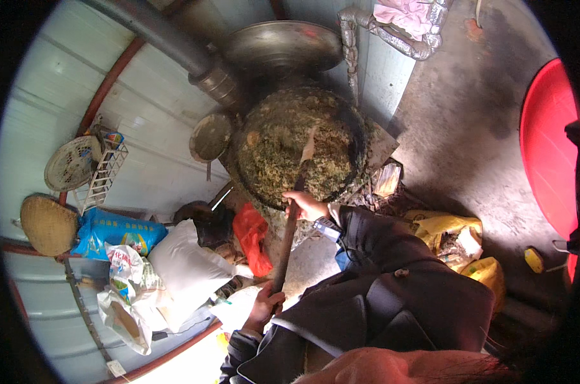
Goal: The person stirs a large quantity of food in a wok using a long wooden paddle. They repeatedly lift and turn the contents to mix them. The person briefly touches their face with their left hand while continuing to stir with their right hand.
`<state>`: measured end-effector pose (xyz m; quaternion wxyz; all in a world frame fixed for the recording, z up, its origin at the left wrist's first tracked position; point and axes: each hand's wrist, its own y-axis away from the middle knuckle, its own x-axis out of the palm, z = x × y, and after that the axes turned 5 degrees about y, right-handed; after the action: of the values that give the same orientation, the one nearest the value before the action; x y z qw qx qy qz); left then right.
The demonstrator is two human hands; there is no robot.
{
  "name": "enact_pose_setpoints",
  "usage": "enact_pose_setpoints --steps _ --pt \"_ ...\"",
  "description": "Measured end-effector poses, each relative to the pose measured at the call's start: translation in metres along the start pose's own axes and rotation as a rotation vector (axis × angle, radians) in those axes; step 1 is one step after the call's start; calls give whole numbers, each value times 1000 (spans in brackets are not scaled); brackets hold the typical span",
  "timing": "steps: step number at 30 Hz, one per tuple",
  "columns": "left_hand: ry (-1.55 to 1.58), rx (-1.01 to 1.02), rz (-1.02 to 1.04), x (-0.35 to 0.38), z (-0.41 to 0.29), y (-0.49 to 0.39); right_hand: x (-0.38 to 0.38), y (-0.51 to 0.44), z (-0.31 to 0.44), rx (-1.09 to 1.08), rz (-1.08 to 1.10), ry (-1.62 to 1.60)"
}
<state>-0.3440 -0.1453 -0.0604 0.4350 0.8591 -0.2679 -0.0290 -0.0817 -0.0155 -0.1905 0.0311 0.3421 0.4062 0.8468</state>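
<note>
A large round wok (362, 144) stands before me, filled with a chopped, greenish-brown mash (275, 144). Both my hands grip one long dark wooden handle, part of a paddle or shovel (286, 249). My right hand (308, 205) holds it near the wok's front rim. Further down, close to my body, my left hand (266, 306) is wrapped around the lower end of the shaft. The pale blade (309, 145) rests in the mash, its far end partly buried. A dark band with a light tag (327, 228) sits at my right wrist.
A big metal lid (285, 45) leans behind the wok, beside a stovepipe (160, 38). A ladle (211, 138) hangs left. Sacks (189, 261) and a red plastic bag (251, 240) lie left; firewood (387, 180), yellow bags (443, 225) and a red tub (549, 149) are right.
</note>
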Motion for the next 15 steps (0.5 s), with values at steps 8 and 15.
enact_pose_setpoints --steps 8,15 --pt "32 84 -125 -61 101 96 87 36 -100 75 78 110" --pt "-313 176 -291 -77 119 105 72 80 -118 -28 281 -101"
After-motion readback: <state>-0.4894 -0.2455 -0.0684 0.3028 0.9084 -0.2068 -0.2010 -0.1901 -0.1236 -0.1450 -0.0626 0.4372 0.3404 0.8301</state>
